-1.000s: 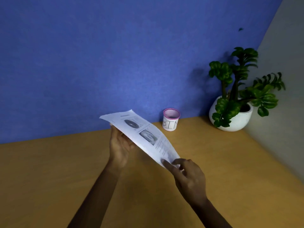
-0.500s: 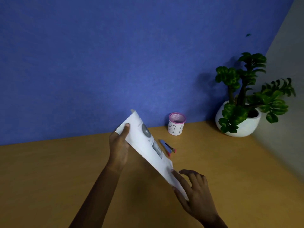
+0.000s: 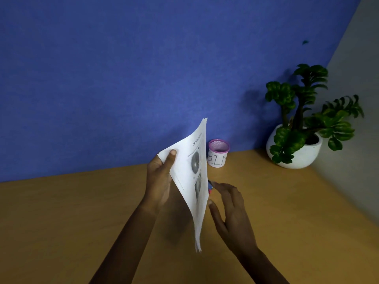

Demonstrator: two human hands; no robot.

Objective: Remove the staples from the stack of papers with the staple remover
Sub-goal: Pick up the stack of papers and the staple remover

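My left hand (image 3: pixel 161 179) grips a stack of printed white papers (image 3: pixel 191 175) by its left edge, thumb on the front sheet, holding it almost upright above the wooden table (image 3: pixel 61 222). My right hand (image 3: pixel 230 212) is just right of the stack with its fingers stretched forward and holding nothing. Its fingertips reach a small blue and red staple remover (image 3: pixel 210 186), which lies on the table mostly hidden behind the paper's edge. I cannot tell whether the fingers touch it.
A small white mesh cup with a pink rim, labelled BIN (image 3: pixel 217 153), stands at the back by the blue wall. A green plant in a white pot (image 3: pixel 297 148) sits in the back right corner, next to a grey side wall.
My right hand let go of the papers' lower corner and moved forward toward the staple remover. My left hand turned the stack from slanted to nearly upright.
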